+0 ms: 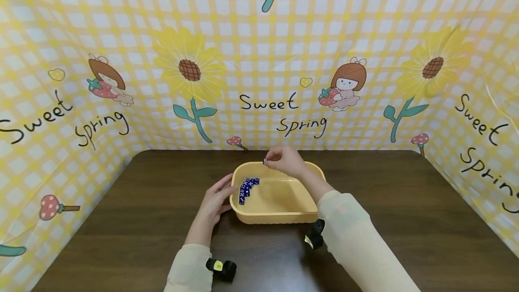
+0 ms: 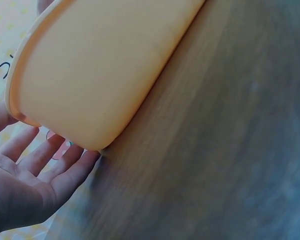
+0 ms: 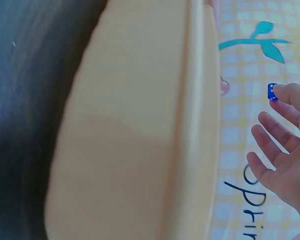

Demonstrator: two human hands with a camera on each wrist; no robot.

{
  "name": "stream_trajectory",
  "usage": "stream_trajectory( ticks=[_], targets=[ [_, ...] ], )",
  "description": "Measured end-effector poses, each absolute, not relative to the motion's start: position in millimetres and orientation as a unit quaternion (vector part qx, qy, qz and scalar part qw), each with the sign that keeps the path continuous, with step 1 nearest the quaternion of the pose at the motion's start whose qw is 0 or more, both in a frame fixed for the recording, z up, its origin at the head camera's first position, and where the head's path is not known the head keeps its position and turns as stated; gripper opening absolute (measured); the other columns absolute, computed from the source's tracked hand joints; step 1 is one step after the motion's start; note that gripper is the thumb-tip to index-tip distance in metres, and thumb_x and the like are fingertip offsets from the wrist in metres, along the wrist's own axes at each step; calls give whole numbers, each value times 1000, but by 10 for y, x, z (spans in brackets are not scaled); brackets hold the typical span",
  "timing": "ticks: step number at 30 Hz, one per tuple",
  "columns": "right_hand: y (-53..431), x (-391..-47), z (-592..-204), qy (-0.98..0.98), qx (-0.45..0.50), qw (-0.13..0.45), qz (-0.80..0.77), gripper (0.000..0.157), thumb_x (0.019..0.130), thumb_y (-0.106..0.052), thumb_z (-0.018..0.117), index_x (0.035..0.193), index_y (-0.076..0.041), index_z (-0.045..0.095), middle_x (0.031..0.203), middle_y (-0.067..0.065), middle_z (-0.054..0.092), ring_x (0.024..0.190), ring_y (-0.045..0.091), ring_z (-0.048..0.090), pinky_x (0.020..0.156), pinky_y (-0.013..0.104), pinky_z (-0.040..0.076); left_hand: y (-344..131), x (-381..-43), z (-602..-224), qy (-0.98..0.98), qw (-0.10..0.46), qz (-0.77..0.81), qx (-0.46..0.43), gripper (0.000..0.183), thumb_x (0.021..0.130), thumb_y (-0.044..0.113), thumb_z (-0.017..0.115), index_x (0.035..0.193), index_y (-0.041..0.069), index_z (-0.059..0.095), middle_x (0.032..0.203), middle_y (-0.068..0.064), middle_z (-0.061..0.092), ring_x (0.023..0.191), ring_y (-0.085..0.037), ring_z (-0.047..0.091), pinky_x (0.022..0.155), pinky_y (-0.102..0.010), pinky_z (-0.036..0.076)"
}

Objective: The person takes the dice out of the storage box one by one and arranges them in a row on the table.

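**One die pinched, the rest in the tub**

Blue die (image 1: 265,161) in the right hand (image 1: 288,161): thumb and forefinger on it, other fingers spread loose. It hangs clear of the surface (image 1: 142,220), by the far rim of the tub (image 1: 279,217); whether inside or past that rim, I can't tell. Left hand (image 1: 216,197) at the tub's left end, fingers extended against the outside wall, not wrapped round it.

More blue dice (image 1: 245,190) clustered inside, toward the left end.

Handling, my guess: hard plastic, very light, rigid, hard to break. Smooth faces, so a little slippery; best pinched across two opposite flat sides. Corners would make a poor hold. Tub looks light, fairly stiff; rim or end wall the place to steady it.

Writing: "Sweet Spring", repeated on the checked cloth (image 1: 259,57). Left wrist unit has a yellow label (image 1: 218,266), print too small to read. No brand seen.
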State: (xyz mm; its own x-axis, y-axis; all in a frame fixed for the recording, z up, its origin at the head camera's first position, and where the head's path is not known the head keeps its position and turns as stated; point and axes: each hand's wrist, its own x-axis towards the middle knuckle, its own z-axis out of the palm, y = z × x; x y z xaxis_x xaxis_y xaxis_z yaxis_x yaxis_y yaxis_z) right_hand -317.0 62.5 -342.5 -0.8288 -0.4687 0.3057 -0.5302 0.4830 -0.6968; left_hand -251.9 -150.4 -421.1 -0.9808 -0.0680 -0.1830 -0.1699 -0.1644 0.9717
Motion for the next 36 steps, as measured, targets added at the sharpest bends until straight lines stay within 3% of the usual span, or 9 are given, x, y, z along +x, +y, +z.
stream_trajectory(
  ticks=[7,26,31,36],
  targets=[
    [829,-3177,-3268,-863,257,20,434,13,77,-14,64,84,-4,65,82,3,60,74,16,55,64,27,44,-1499,-2522,-4201,646,36,756,-94,48,80,9,58,126,16,45,128,-7,43,108,-24,43,70,-43,44],
    [1405,-3131,-3162,-857,236,90,448,10,76,-9,63,81,-1,64,85,9,60,79,22,54,73,39,39,-1522,-2531,-4208,648,38,756,-87,49,80,10,58,127,15,44,128,-7,42,110,-25,41,72,-46,43],
    [1592,-3106,-3175,-861,220,90,450,11,76,-9,63,82,0,63,90,14,59,81,23,54,74,38,41,-1518,-2538,-4209,650,41,754,-89,49,81,11,58,127,16,44,129,-7,41,110,-25,42,72,-45,43],
    [1760,-3080,-3186,-865,205,90,449,11,77,-10,63,82,0,62,84,11,59,78,24,55,68,35,43,-1505,-2539,-4209,647,39,756,-89,49,81,10,58,127,15,43,129,-8,41,109,-26,42,72,-45,43]
  ],
)
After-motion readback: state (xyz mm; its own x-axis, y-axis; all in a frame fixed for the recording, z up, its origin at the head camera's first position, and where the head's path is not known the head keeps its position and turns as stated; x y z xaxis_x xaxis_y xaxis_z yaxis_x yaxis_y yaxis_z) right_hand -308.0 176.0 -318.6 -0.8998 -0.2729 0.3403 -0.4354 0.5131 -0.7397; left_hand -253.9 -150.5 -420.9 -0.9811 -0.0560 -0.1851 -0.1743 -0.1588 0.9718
